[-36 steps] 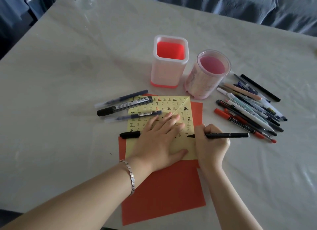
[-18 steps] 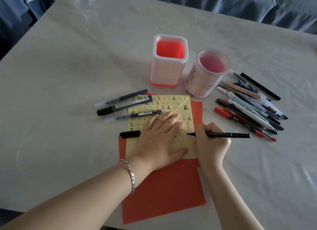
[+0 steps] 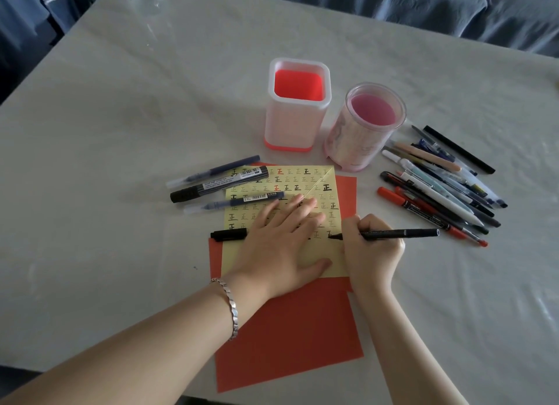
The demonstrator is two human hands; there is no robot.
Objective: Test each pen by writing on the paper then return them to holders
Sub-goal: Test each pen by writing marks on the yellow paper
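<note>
Little has shifted in the last second: your right hand [image 3: 373,247] keeps its fingers [image 3: 357,224] curled tight round the black pen [image 3: 399,233], whose tip has only crept within one cell near the right edge of the yellow paper [image 3: 302,180]. Your left hand [image 3: 281,241] stays flat, fingers straight, pressing the sheet to the desk [image 3: 121,132]. That suggests a character mid-stroke, though the mark is too small to read; the square holder [image 3: 298,126] and round holder [image 3: 363,144] behind the paper hold no pens, so returning hasn't begun.
</note>
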